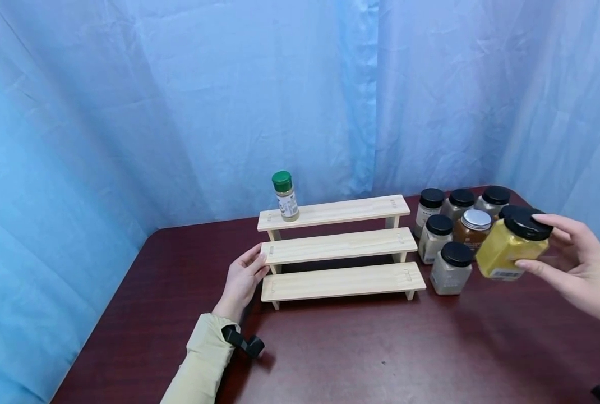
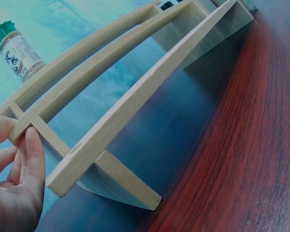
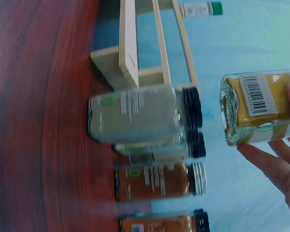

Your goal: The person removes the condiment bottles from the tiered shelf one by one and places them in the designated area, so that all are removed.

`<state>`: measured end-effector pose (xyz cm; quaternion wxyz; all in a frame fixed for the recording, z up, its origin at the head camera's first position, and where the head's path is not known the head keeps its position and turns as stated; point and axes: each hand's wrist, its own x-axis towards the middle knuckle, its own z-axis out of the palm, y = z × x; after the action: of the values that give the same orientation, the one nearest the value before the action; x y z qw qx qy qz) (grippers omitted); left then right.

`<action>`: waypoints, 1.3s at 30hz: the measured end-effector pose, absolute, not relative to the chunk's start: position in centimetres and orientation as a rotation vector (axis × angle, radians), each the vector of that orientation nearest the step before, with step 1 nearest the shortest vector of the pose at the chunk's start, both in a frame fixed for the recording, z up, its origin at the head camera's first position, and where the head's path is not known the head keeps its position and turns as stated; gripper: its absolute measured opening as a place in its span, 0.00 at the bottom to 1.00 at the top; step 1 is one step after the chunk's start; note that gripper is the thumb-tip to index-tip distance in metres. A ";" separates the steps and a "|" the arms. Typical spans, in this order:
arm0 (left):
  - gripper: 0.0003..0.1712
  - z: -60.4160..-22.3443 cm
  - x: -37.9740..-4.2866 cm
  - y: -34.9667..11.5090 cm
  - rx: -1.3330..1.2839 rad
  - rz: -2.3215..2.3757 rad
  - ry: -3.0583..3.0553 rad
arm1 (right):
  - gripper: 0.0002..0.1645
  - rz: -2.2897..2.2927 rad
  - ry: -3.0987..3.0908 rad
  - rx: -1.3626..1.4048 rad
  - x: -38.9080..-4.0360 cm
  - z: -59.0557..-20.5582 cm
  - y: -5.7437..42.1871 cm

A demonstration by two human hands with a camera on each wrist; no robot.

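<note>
My right hand (image 1: 580, 266) grips a square glass jar of yellow spice (image 1: 506, 249) with a black lid, held tilted above the table. In the right wrist view the yellow jar's barcode label (image 3: 256, 94) faces the camera. A pale wooden three-tier rack (image 1: 342, 245) stands at the middle of the table. My left hand (image 1: 241, 278) pinches the left end of its middle shelf between thumb and fingers, also seen in the left wrist view. A green-capped spice bottle (image 1: 286, 202) stands upright on the top shelf, near its left end.
Right of the rack, several black-lidded jars stand close together, the nearest a greyish jar (image 1: 451, 269). Among them is a brown spice jar (image 1: 473, 230) with a silver lid. Blue curtains (image 1: 259, 101) hang behind the dark red wooden table (image 1: 355, 353).
</note>
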<state>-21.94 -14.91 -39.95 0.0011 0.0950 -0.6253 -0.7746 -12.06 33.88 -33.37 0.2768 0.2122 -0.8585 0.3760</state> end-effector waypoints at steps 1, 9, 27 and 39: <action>0.26 -40.0 -21.9 -14.9 0.302 -2.429 -1.965 | 0.43 1.012 -2.297 0.560 -12.1 -33.5 34.1; 0.26 -40.0 -21.9 -15.1 0.308 -2.419 -1.964 | 0.39 1.064 -2.386 0.460 -13.4 -35.1 36.1; 0.25 -40.1 -21.6 -14.9 0.276 -2.452 -1.925 | 0.44 0.997 -2.647 0.351 -15.1 -38.7 37.0; 0.25 -39.8 -21.7 -14.8 0.299 -2.434 -1.950 | 0.44 0.959 -2.713 0.339 -16.0 -40.0 37.1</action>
<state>-21.72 -14.77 -39.76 0.0043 0.0954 -0.6223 -0.7769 -16.00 37.14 -39.99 0.1221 0.1161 -0.9294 0.3284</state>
